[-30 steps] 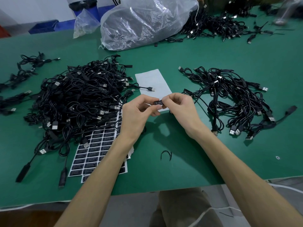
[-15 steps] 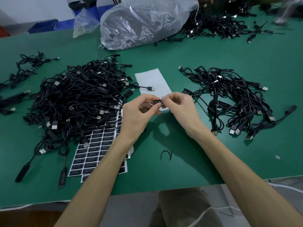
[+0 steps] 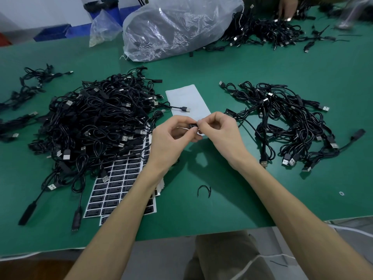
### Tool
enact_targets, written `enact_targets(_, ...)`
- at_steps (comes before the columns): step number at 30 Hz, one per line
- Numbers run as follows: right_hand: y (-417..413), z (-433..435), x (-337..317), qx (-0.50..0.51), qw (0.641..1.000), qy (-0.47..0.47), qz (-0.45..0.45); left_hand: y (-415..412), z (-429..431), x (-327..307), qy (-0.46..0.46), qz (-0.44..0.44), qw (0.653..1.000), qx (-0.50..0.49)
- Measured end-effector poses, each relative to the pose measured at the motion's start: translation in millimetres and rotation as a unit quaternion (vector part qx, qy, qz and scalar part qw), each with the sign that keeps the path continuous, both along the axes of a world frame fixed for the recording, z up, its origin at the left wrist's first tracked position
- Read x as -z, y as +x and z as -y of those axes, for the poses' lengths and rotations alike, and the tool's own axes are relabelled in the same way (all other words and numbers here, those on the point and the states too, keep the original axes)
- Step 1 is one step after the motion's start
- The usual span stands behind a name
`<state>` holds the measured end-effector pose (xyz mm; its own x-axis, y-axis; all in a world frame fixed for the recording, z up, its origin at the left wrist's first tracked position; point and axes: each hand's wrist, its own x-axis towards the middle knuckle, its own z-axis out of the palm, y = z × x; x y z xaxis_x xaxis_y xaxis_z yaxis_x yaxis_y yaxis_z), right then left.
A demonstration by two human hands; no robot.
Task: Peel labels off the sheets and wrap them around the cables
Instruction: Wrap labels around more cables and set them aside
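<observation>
Just above the green table mat [image 3: 302, 67], near its front edge, my left hand [image 3: 171, 136] and right hand [image 3: 220, 132] meet at the fingertips. Both pinch 1 small black printed label [image 3: 192, 125], thumb and forefinger of each hand curled onto it where it folds round a thin black cable [image 3: 243, 123]. My fingers hide most of that cable, and I judge the strand trailing off to the right to be its tail. I hold the work raised off the mat so the sticky flap can turn round the cord without catching on anything.

The white sheets of black labels [image 3: 121, 182] lie under my left forearm, close enough for a short reach to the next one. They are partly tucked beneath the big tangled heap of black USB cables [image 3: 96, 122] on my left, which I take for the unlabelled stock. The looser pile of black cables [image 3: 286, 122] on my right looks like the finished lot, so work passes left to right. A blank white backing sheet [image 3: 187, 100] lies just beyond my hands. I judge the wrap is nearly pressed shut, and uneven edges are the risk.
</observation>
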<state>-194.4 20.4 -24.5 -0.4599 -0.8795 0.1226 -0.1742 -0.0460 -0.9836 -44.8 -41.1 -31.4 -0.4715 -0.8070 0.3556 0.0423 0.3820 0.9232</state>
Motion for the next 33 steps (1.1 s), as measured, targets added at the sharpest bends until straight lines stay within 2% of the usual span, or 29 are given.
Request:
enact_targets(5, 2.1, -0.1, 0.1, 0.001, 1.000, -0.011, -0.018, -0.4, -0.2, -2.1, 0.035, -0.015, 0.999, 0.020)
enact_targets(16, 5.1, -1.5, 1.0, 0.005, 0.997, 0.019, -0.076, -1.8, 4.4, 0.0, 0.103, -0.017, 0.995, -0.007)
enact_targets(20, 6.4, -1.8, 1.1, 0.005, 0.998, 0.029, -0.060, -3.1, 5.0, -0.4, 0.102, -0.014, 0.995, -0.016)
enact_targets(24, 1.5, -2.4, -3.2, 0.021, 0.999, 0.009, 0.039, -3.7, 4.5, -0.7, 0.107, -0.017, 0.994, -0.014)
enact_targets(33, 1.4, -2.8, -0.5, -0.031, 0.999, 0.002, -0.017, -1.1, 4.5, -1.3, 0.109, 0.006, 0.994, -0.012)
